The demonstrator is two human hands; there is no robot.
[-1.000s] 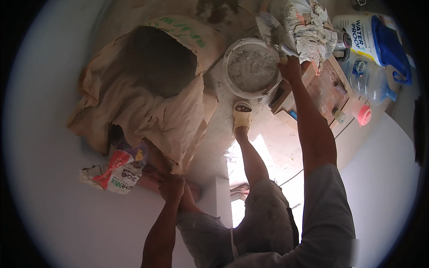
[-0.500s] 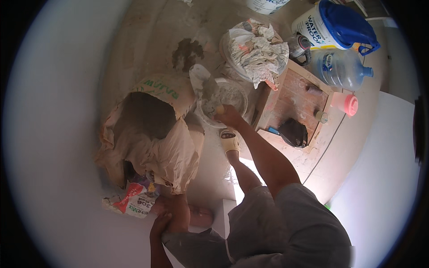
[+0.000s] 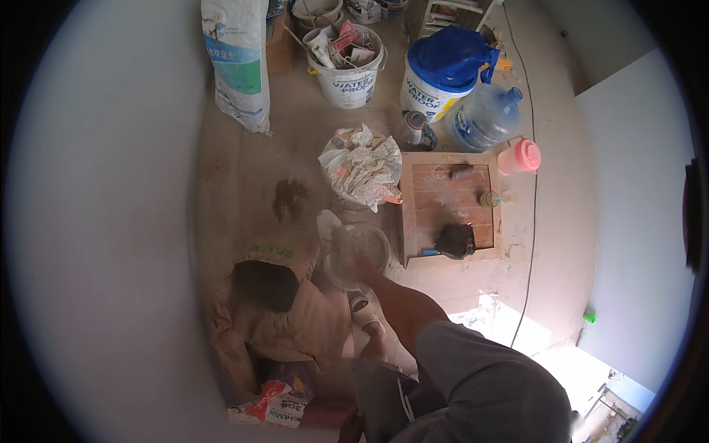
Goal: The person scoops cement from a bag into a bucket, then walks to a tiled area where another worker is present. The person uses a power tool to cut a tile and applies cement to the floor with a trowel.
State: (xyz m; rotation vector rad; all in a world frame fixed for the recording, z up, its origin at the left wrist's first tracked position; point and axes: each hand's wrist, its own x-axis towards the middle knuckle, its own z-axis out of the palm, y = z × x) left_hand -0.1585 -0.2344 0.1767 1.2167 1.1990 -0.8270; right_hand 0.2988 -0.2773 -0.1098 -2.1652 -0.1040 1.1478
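Observation:
My right hand [image 3: 360, 272] reaches into a round pale bucket [image 3: 386, 247] holding grey powder. Its fingers are closed, blurred by dust; the light wooden handle seen in them earlier is hard to make out now. A whitish flat piece [image 3: 329, 220] stands at the bucket's far-left rim; I cannot tell whether it joins the handle. Left of the bucket slumps a large brown paper bag [image 3: 310, 317], its dark mouth open. My left hand [image 3: 351, 427] is low in the picture beside my grey shorts, its fingers not clear.
Crumpled paper sacking [image 3: 363, 166] tops a tub beyond the bucket. Right lies a framed wooden panel [image 3: 436, 193] with a black bag [image 3: 456, 241]. Further off are a blue-covered bucket [image 3: 436, 88], a tool-filled bucket [image 3: 351, 88], a water bottle [image 3: 484, 118] and a white sack [image 3: 240, 70]. A cable [image 3: 533, 244] crosses the floor.
My view has swung up, showing more of the far floor. Dust now hazes the bag and bucket. My right hand stays at the bucket; my left hand sits nearer the lower edge.

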